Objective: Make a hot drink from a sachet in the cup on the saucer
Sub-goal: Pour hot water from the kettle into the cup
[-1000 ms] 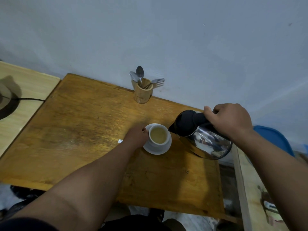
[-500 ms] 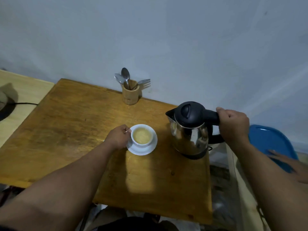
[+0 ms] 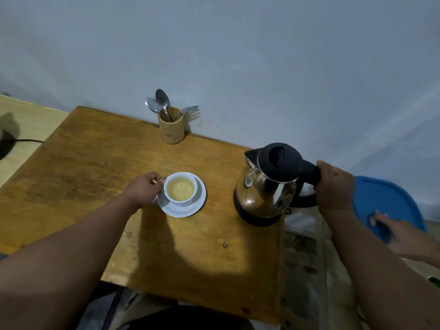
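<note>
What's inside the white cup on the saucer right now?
The white ceramic cup holds pale yellowish-beige cloudy liquid, filled close to the rim. No spoon stands in it. The liquid is opaque, so any undissolved powder at the bottom is hidden. The left hand covers its handle.

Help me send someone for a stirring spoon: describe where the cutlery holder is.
On the wooden table, look along the far edge against the wall. The cutlery holder stands there, behind the cup. It is the only wooden cylinder, with spoons and a fork sticking out.

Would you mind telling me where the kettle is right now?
In the head view the kettle stands upright near the right edge of the wooden table, right of the cup on its saucer, with the right hand gripping its black handle.
</note>
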